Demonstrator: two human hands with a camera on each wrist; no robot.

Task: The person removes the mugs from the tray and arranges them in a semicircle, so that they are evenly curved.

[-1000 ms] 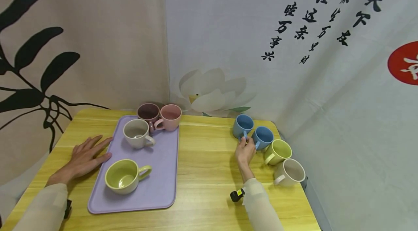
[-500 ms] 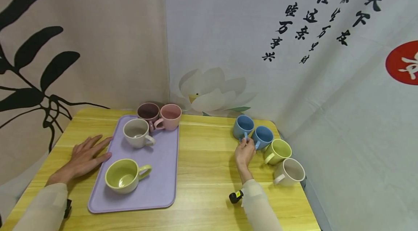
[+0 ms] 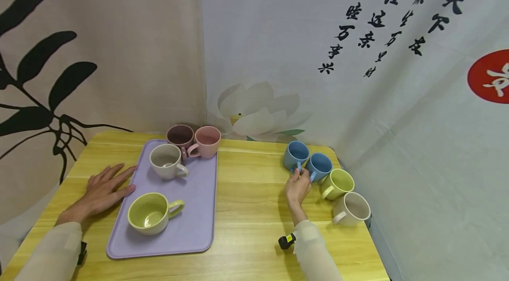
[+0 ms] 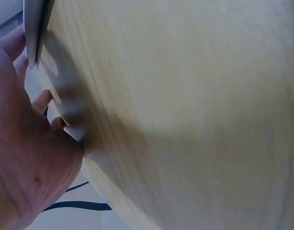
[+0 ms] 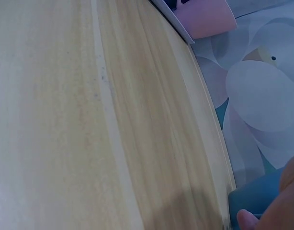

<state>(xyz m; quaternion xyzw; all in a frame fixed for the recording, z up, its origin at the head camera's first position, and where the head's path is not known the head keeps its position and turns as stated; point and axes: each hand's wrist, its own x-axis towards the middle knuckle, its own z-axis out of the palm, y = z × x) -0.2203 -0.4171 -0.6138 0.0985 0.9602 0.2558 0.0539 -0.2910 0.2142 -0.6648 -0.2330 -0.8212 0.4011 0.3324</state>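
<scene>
Against the left hand point(image 3: 99, 192), a tray point(image 3: 195, 214) holds four mugs point(image 3: 163, 168).

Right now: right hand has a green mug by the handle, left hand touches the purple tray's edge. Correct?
Not green: the head view shows the right hand has a blue mug by the handle. The left hand does touch the edge of the purple tray.

Tray point(image 3: 195, 214): plain lilac
Tray cups point(image 3: 164, 164): dark mauve, pink, off-white, lime
Other cups point(image 3: 337, 182): two blue, one lime, one off-white
Table point(image 3: 254, 214): yellow, streaked wood grain
Sleeves point(image 3: 318, 252): cream
Backdrop point(image 3: 270, 20): pale, black characters point(image 3: 366, 40)
</scene>
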